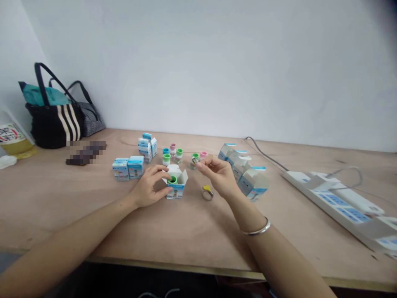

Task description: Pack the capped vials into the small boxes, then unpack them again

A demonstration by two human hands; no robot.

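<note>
My left hand [151, 186] grips the left side of a small blue-and-white cardboard box [175, 193], thumb at its front and fingers at its back. The box stands upright with its flaps open, and a green-rimmed jar [172, 180] sits inside. Over to the right, my right hand [221, 176] is raised with thumb and forefinger pinched around a small, shiny metallic piece [194, 160], too small to name. Behind that piece is another green-topped jar [195, 156], beside a pink-topped jar [203, 155]. A metal ring with a yellow tab [207, 192] lies between my hands.
Several jars with coloured tops [166, 158] stand behind the box. Closed boxes [135, 167] are at left, open boxes [252, 184] at right. A power strip [335, 203] with a cable lies far right. Bags [56, 124] and a bottle [14, 138] stand far left.
</note>
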